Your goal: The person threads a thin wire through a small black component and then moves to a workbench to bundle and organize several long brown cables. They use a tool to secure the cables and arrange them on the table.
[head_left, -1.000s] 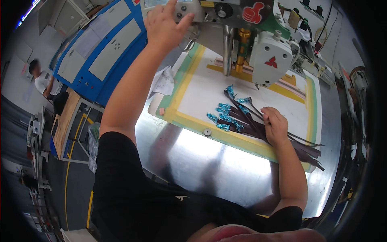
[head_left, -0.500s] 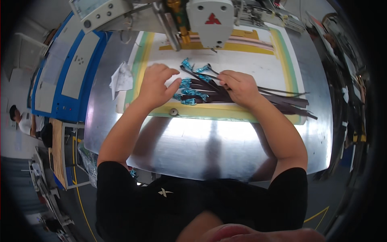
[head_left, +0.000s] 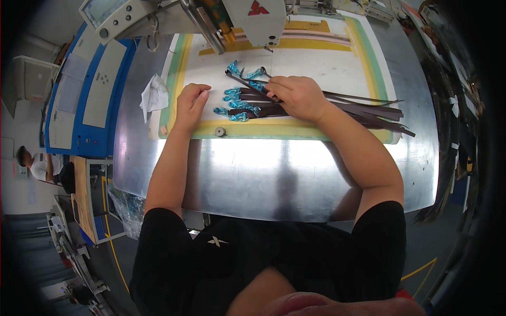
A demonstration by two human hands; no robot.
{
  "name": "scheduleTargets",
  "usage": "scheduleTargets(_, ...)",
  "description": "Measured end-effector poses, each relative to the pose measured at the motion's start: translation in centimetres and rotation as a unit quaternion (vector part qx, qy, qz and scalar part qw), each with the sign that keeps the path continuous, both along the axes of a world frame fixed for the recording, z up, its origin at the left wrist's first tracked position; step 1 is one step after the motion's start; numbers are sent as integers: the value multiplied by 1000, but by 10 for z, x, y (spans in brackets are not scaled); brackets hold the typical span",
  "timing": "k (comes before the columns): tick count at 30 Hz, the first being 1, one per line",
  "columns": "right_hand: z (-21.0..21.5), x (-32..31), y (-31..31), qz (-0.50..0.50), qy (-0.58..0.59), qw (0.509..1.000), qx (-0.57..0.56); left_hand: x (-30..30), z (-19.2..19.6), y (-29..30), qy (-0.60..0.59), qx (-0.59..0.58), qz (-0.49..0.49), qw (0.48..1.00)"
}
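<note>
My right hand (head_left: 298,98) is closed on a dark strap (head_left: 245,84), one of several flat strips, with the fingers pinching it near its left end. Beneath that hand, more dark straps (head_left: 363,117) lie fanned out toward the right. Crinkled shiny blue pieces (head_left: 245,106) are wrapped at the left ends of the straps. To the left of these ends, my left hand (head_left: 191,107) rests apart from them, its thumb drawn against curled fingers; anything inside it is hidden.
A sewing machine head (head_left: 255,21) overhangs the white board (head_left: 205,68), which has yellow and green borders. A white cloth (head_left: 154,94) lies left, and a small round metal piece (head_left: 220,131) sits on the near border. A control panel (head_left: 108,18) stands far left.
My left hand has gone from spread fingers beside the blue ends to a closed shape farther left. My right hand stays on the strap. The whole view has shifted slightly.
</note>
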State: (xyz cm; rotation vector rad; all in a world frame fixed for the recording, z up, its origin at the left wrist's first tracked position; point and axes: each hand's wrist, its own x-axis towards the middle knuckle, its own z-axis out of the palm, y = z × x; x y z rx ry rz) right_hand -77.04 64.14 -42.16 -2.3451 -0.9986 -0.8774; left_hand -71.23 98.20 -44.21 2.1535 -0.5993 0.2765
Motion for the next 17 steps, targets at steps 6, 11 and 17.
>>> scheduleTargets(6, -3, 3, -1, -5, 16, 1000, -8, 5, -1, 3, 3, -24, -18, 1000)
scheduleTargets(11, -5, 3, -1, -15, 19, 1000, -8, 4, -3, 3, 18, -39, -24, 999)
scheduleTargets(17, -6, 3, 2, -29, 39, 998, -27, 1, 1, 5, 19, -41, -28, 999)
